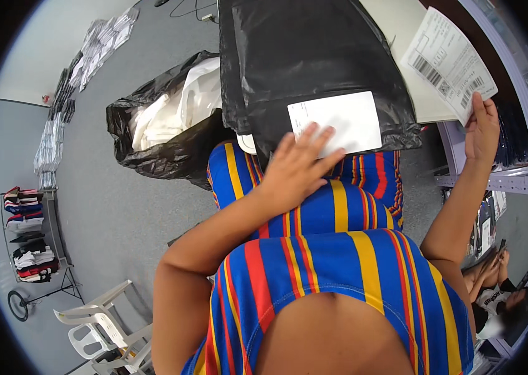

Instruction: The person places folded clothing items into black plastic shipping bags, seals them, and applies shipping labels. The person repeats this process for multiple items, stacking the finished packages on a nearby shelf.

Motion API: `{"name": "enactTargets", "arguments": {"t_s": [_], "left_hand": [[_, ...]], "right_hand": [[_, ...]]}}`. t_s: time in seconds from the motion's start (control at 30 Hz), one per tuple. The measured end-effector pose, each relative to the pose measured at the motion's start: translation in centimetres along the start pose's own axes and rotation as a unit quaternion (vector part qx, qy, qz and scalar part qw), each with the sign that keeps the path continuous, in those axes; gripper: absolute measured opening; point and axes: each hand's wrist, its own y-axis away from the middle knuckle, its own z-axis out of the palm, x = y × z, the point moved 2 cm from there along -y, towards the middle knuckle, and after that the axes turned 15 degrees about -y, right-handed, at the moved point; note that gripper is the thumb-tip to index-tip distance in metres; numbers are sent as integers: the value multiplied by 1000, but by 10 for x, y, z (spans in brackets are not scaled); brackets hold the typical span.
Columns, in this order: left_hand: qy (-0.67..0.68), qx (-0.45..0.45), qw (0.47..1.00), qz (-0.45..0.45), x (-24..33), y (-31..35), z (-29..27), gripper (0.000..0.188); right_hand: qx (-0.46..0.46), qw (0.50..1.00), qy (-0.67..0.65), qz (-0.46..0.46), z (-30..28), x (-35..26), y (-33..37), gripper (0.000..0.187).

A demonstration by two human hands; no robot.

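A large black plastic mailer bag [314,56] lies flat in front of my lap, slightly creased. Near its close edge is a white rectangular label [361,119] with faint small print along one side. My left hand [298,165] lies on the label's lower left part with its fingers spread. Off to the right, my right hand [483,134] pinches the lower edge of a printed shipping label [451,62] between thumb and fingers. That sheet is raised and tilted, with barcodes facing me.
Left of the mailer stands an open black bin bag [164,162] holding white crumpled material. Shelving [520,181] runs along the right, with another person [495,290] below it. White plastic chairs [111,319], a clothes rack [29,234] and packaged stacks [98,53] stand leftward.
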Motion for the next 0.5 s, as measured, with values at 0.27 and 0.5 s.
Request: {"name": "enactTargets", "arguments": {"t_s": [0.27,0.5], "left_hand": [[-86,-6,996,-20,3,-19,30,55],[4,-93,996,-1,5,-1,-22,47]], "right_hand": [[-71,994,-88,-7,17,-4,10,11],[-53,989,-136,-29,3,-17,11,14]]}}
